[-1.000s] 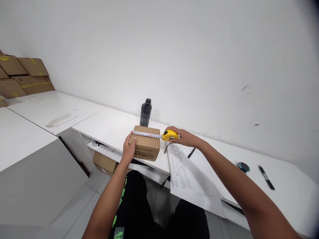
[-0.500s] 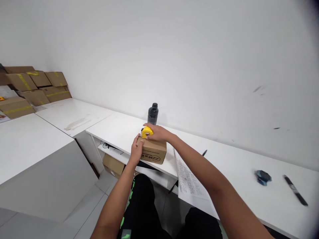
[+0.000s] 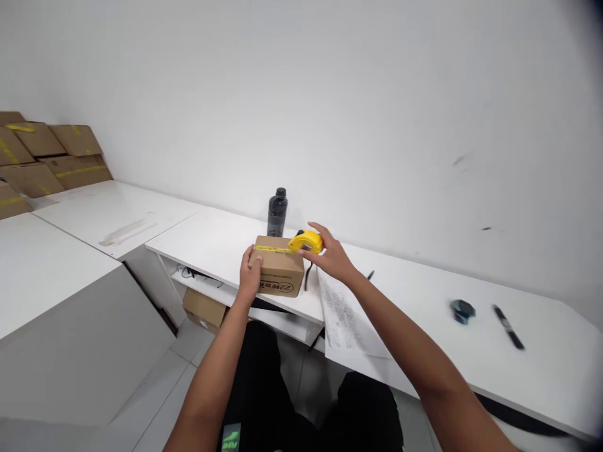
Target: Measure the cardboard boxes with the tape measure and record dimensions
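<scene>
A small brown cardboard box (image 3: pixel 282 269) with dark print on its front sits at the front edge of the white table. My left hand (image 3: pixel 250 271) grips its left end, thumb on the top face. In my right hand (image 3: pixel 331 254) is a yellow tape measure (image 3: pixel 307 241), tilted at the box's upper right edge. Along the box top a yellow strip (image 3: pixel 272 249) runs from my left hand's side to the tape measure; whether it is the blade or packing tape I cannot tell. A dark strap hangs by the box's right side.
Behind the box stands a dark bottle (image 3: pixel 277 213). Written paper (image 3: pixel 346 314) lies under my right forearm, a pen (image 3: pixel 370 275) beside it. Farther right are a dark blue round object (image 3: pixel 462 311) and a black marker (image 3: pixel 509 328). Taped boxes (image 3: pixel 78 169) are stacked far left.
My right hand has moved the tape measure rightward from the box's left end to its right edge, uncovering the yellow strip. My left hand stays at the left end. The view has shifted.
</scene>
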The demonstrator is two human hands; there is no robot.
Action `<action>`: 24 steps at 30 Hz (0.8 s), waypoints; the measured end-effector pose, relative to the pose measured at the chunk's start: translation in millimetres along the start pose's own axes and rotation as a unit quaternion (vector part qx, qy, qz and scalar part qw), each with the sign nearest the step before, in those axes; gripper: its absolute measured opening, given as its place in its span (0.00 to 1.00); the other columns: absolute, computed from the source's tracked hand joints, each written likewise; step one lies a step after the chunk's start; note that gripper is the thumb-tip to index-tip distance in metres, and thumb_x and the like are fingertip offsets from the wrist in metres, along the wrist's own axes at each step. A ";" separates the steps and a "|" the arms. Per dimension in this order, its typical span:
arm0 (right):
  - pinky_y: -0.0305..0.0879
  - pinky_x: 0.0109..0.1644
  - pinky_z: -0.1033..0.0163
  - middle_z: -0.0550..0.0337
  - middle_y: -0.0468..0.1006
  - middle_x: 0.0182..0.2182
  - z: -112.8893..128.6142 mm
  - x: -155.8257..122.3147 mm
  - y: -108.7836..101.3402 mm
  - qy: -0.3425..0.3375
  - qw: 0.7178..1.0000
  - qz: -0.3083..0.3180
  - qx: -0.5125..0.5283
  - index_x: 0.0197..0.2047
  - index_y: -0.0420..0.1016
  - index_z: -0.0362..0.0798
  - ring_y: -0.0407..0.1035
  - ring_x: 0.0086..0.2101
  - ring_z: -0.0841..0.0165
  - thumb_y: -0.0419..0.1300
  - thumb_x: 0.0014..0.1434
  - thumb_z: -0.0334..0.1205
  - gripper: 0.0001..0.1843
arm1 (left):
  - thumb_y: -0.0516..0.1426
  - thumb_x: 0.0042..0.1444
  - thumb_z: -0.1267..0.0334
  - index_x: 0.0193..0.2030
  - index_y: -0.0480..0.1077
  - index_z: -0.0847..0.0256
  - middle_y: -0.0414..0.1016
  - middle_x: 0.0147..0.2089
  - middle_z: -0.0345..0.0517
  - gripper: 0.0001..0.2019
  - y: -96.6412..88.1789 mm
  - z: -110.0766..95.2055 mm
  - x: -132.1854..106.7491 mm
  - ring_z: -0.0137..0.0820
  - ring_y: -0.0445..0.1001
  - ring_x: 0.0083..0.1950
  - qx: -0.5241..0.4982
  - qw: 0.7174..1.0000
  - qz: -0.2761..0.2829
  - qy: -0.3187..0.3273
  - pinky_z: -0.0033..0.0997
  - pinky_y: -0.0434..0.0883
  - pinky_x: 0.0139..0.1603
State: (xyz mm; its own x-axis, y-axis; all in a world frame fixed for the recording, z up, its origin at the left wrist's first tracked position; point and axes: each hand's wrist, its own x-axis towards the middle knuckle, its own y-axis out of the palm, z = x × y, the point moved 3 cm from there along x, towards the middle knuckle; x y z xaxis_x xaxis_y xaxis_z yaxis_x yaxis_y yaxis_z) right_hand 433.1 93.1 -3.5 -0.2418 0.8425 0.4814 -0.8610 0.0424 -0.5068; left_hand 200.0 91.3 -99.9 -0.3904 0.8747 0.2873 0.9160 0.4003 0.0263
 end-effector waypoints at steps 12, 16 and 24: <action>0.72 0.47 0.52 0.52 0.71 0.51 -45.3 -125.5 -77.7 0.141 0.945 -0.217 0.199 0.60 0.61 0.54 0.70 0.46 0.59 0.64 0.54 0.56 0.34 | 0.55 0.60 0.49 0.64 0.56 0.57 0.60 0.66 0.57 0.29 108.7 -65.4 -80.6 0.41 0.59 0.68 -0.005 0.987 0.145 0.069 0.46 0.57 0.67; 0.68 0.54 0.53 0.50 0.67 0.56 -51.2 -136.7 -57.0 0.147 0.948 -0.233 0.163 0.63 0.58 0.54 0.67 0.52 0.60 0.53 0.61 0.63 0.34 | 0.52 0.59 0.41 0.56 0.61 0.59 0.72 0.53 0.55 0.27 176.6 -60.7 -130.9 0.38 0.73 0.53 -0.118 0.930 0.341 -0.067 0.39 0.70 0.53; 0.66 0.41 0.59 0.53 0.79 0.38 -145.4 -115.5 -120.7 0.225 0.939 -0.009 -0.260 0.66 0.59 0.51 0.74 0.36 0.63 0.44 0.70 0.43 0.23 | 0.59 0.55 0.46 0.54 0.65 0.62 0.75 0.47 0.50 0.26 256.2 0.1 -44.9 0.32 0.75 0.44 -0.087 0.945 0.305 -0.085 0.31 0.71 0.44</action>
State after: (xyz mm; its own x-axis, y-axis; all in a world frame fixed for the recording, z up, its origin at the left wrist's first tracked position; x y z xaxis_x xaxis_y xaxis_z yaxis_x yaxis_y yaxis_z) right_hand 630.0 68.8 -101.9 0.0855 0.9757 0.2016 -0.4997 0.2171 -0.8385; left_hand 452.3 154.6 -106.1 0.2197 0.9651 0.1427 0.9708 -0.2307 0.0655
